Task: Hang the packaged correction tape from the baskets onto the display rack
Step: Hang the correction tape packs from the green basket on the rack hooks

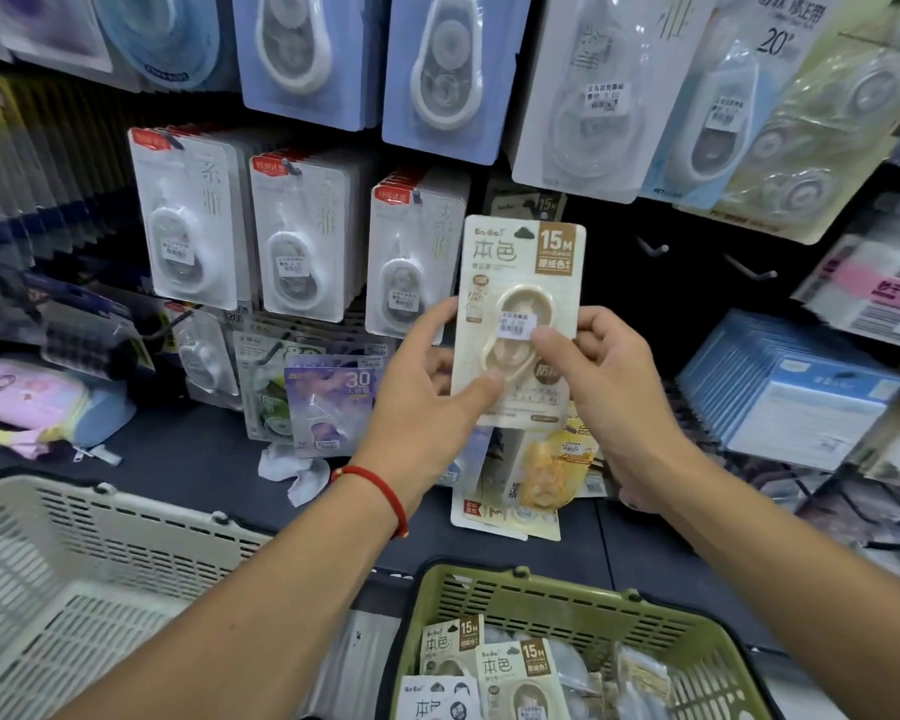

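One beige correction tape pack (518, 304) is held upright before the display rack (697, 283), pinched at its lower edges between the left hand (427, 387) and right hand (609, 376); above the green basket (552, 589).

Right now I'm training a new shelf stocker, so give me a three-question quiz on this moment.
1. True or false: only the left hand holds the beige 15M pack.
2. Which basket holds matching packs? A) white basket B) green basket
3. Fill in: the bare hooks are to the pack's ____.

Key
1. False; the right hand pinches it too, thumb on the blister.
2. B
3. Right
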Demonstrator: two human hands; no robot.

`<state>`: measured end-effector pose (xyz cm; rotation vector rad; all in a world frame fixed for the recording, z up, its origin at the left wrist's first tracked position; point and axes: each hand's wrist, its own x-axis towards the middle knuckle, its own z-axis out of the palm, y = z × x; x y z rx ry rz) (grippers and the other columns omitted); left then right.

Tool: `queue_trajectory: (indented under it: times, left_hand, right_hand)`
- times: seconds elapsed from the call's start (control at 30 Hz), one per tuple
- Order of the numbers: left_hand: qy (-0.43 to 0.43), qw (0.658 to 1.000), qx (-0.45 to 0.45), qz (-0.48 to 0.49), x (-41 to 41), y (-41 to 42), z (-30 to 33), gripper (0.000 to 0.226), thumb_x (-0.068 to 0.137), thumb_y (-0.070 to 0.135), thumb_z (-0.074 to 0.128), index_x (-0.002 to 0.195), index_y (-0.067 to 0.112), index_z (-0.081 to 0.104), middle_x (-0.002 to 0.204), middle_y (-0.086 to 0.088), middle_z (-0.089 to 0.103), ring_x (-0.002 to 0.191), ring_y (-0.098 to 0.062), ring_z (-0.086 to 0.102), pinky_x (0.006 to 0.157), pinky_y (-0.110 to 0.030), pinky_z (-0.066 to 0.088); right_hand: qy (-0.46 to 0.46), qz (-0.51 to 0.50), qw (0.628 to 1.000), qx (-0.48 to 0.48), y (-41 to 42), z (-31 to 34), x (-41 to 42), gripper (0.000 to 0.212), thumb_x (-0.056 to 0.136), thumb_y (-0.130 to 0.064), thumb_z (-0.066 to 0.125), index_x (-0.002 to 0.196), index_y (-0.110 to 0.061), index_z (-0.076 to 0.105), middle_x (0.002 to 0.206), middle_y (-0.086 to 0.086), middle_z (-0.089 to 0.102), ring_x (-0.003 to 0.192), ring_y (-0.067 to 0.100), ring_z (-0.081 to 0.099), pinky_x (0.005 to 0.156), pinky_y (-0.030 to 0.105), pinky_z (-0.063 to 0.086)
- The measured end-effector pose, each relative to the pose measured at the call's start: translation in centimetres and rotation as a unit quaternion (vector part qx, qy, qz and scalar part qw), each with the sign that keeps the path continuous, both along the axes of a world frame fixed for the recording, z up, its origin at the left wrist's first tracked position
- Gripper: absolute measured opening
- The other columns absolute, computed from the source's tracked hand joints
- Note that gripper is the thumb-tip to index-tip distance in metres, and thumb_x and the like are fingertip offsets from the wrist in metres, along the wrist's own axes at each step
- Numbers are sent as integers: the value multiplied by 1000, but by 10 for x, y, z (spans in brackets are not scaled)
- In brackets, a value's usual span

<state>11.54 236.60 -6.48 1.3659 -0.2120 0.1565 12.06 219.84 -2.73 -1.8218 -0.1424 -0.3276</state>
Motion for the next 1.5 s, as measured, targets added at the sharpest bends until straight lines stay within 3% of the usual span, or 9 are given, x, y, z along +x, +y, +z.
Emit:
queue_trajectory:
  times: [0.13,0.43,0.57,0.67,0.8,0.9,1.07,1.33,1.5]
  left_hand:
    - [-12,1000,26,1,1,-3,0,67,92,-6,73,140,35,51,107,-12,74,98,-29,73,73,-33,64]
    - [-18,1000,-1,0,6,0,3,63,94,-5,72,149,17,52,109,-8,76,86,-13,75,70,-24,61]
    - [-17,999,49,14,15,3,-2,57,94,-4,72,145,17,57,113,5,71,96,-11,71,89,-31,63]
    - [-48,967,235,88,22,11,-11,62,92,1,69,148,22,55,139,7,61,129,-13,58,116,-26,42]
    - [-105,888,419,156,31,20,-16,75,88,0,67,157,20,44,173,1,19,157,-17,16,117,-19,17]
    - [-125,867,454,163,38,22,-17,79,86,1,68,158,20,41,176,1,7,159,-19,12,117,-34,33]
    - [-122,856,477,155,40,18,-19,84,86,0,69,160,24,37,176,2,-2,159,-20,12,109,-40,45]
    - [-135,848,490,151,37,25,-28,81,85,-2,67,157,22,42,176,1,2,156,-24,19,100,-40,48]
    - [-114,853,495,117,19,30,-35,62,85,2,64,145,17,56,154,-8,44,140,-31,40,113,-43,41]
  right_hand:
    - [4,-30,998,51,0,3,8,20,101,-23,69,116,-11,65,102,9,80,97,28,78,92,57,61]
    - [-27,-45,997,53,1,1,17,41,88,-49,73,114,-18,70,99,8,81,96,33,78,89,63,60]
    - [-53,-82,995,27,4,-6,37,29,93,-47,70,109,-23,72,92,3,81,89,28,78,83,57,63]
    - [-65,-107,985,-118,0,-10,63,26,101,-47,62,114,-26,67,84,-9,76,83,14,74,70,41,57]
    - [-150,-186,864,-444,-11,-30,81,64,109,-36,50,158,2,34,150,22,49,134,37,51,109,42,43]
    - [-299,-141,763,-555,-9,-41,84,55,105,-27,54,154,-2,44,155,24,43,140,40,46,112,49,43]
    - [-206,-116,715,-658,-5,-34,115,57,101,-30,53,155,-15,42,171,12,25,157,33,24,122,55,31]
    - [-167,-92,726,-661,-7,-31,119,54,92,-20,55,145,-11,50,170,12,26,158,33,23,119,54,36]
    - [-141,-52,800,-580,-27,-49,76,44,98,-18,55,142,-10,56,158,12,43,141,32,45,108,47,45]
